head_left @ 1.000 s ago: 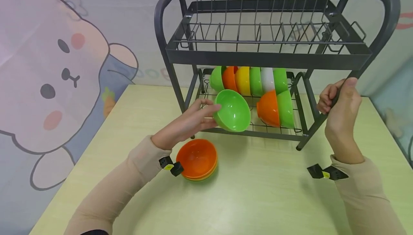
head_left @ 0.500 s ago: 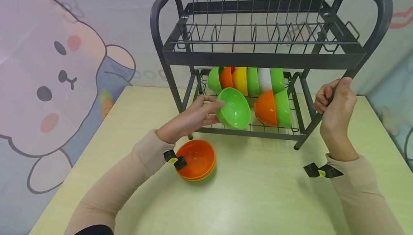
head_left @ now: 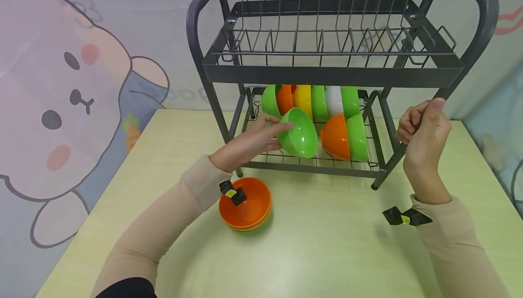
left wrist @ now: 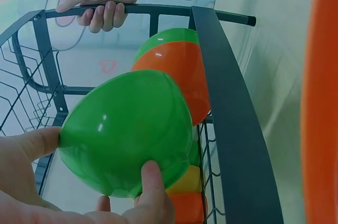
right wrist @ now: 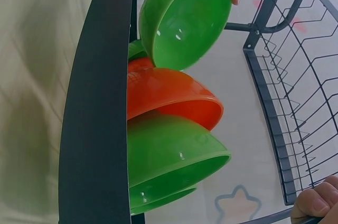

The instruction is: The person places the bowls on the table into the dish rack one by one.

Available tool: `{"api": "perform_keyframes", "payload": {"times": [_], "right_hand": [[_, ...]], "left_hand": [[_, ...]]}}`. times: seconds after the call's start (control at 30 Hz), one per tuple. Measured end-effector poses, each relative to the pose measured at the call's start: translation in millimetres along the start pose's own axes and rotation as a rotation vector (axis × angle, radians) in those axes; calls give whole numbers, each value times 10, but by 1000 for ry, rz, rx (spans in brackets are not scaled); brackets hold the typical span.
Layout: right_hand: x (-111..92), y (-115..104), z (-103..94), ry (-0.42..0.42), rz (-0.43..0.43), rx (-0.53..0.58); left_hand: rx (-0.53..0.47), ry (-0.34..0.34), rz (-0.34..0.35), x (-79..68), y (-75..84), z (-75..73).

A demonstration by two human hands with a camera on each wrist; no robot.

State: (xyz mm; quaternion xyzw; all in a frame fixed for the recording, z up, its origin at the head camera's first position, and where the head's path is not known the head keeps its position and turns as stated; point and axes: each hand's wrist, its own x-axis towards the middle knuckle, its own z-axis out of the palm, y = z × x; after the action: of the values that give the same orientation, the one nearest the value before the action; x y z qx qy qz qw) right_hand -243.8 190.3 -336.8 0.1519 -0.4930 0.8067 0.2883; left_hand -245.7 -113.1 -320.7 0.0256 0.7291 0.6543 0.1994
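Note:
My left hand pinches a green bowl between thumb and fingers, its open side tilted toward the right. In the left wrist view the thumb and fingers press on the outside of the green bowl. The bowl is at the front of the lower rack shelf, left of an orange bowl and another green bowl standing on edge. My right hand grips the right side post of the dark dish rack. A stack of bowls, orange on top, sits on the table under my left wrist.
Behind, a row of green, orange, yellow and white bowls stands on edge on the lower shelf. The upper wire shelf overhangs them. The pale table extends in front, and a patterned backdrop stands behind.
My left hand has carried the green bowl slightly up and deeper over the lower shelf, turning its opening more to the right. The right hand keeps its grip on the post.

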Motion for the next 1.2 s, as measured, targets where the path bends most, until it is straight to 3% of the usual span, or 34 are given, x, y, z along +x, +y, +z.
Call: {"api": "perform_keyframes", "payload": {"times": [0.5,0.73,1.2], "right_hand": [[-12,6,-3,-4,-21,-15],[-18,17,1,-1,-22,-17],[-15,11,-3,-7,-34,-27]], "left_hand": [[3,13,-37,210,7,83],[75,18,-72,270,1,123],[147,33,-63,393,-26,227]]}}
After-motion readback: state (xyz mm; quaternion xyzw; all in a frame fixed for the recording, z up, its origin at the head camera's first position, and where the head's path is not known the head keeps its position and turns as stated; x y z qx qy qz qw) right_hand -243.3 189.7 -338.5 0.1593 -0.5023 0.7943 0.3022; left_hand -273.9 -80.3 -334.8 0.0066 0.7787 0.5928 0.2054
